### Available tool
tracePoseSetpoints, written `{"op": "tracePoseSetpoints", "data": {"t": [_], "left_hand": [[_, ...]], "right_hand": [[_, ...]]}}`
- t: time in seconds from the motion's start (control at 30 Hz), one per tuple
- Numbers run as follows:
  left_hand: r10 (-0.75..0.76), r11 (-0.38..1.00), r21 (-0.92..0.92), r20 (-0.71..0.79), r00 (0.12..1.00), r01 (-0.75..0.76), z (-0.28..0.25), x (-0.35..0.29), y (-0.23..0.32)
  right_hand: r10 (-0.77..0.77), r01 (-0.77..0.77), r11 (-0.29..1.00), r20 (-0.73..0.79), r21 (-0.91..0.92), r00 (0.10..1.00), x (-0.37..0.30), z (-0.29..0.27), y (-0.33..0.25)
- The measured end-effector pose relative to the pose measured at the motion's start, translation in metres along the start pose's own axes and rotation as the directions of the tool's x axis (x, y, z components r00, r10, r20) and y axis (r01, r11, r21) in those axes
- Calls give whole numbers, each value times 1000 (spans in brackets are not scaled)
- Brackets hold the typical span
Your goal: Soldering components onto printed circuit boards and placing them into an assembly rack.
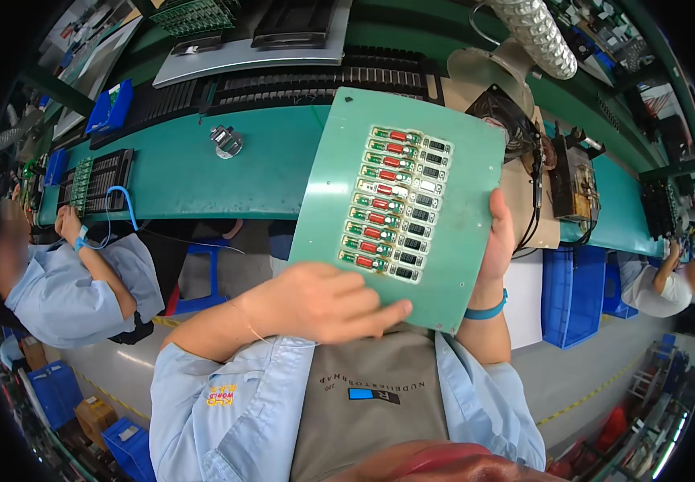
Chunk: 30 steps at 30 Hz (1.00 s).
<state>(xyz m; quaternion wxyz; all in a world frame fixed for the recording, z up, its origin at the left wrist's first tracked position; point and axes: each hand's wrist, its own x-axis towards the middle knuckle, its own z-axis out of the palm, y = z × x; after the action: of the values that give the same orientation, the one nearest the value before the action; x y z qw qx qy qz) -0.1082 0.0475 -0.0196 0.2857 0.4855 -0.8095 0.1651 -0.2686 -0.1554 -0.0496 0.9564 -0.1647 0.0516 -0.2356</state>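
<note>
- From where I stand, the green panel (327,193) is held up and tilted in front of the person's chest, its upper part showing over the worktop (195,183) and its lower part reaching past the near edge.
- The right hand (498,245) has the panel by its right edge: the thumb points up beside that edge, the other fingers go behind the panel out of sight, and the grip looks clamped on it.
- The left hand (323,301) lies at the panel's lower left corner, in front of it. Its index finger (379,319) stretches along the lower edge, the rest curl close together; whether they pinch the panel I can't tell.
- The panel is flat, nearly square, pale green, with a small dark mark near its upper left corner.
- Down its middle runs a stack of light-rimmed slots, about ten rows, all well apart from the fingers.
- Each row seats a small circuit board with a red part on the left and a dark display on the right; one row near the middle looks washed out white.
- On the worktop, left of the panel, sits a small metal part (226,141); a black fan (496,116) stands beyond the panel's upper right corner.
</note>
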Motion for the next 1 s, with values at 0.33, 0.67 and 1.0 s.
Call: {"op": "tracePoseSetpoints", "data": {"t": [0.33, 0.67, 1.0], "left_hand": [[-788, 268, -579, 328, 521, 770, 1, -52, -50], [-849, -160, -873, 359, 386, 461, 29, -61, -62], [-858, 163, -386, 399, 323, 908, 25, -51, -70]], "right_hand": [[-68, 62, 995, -75, -82, 995, 24, -10, -7], [-275, -179, 395, -302, -901, 913, 67, 15, -32], [-276, -186, 112, -210, -976, 938, 111, -15, -28]]}}
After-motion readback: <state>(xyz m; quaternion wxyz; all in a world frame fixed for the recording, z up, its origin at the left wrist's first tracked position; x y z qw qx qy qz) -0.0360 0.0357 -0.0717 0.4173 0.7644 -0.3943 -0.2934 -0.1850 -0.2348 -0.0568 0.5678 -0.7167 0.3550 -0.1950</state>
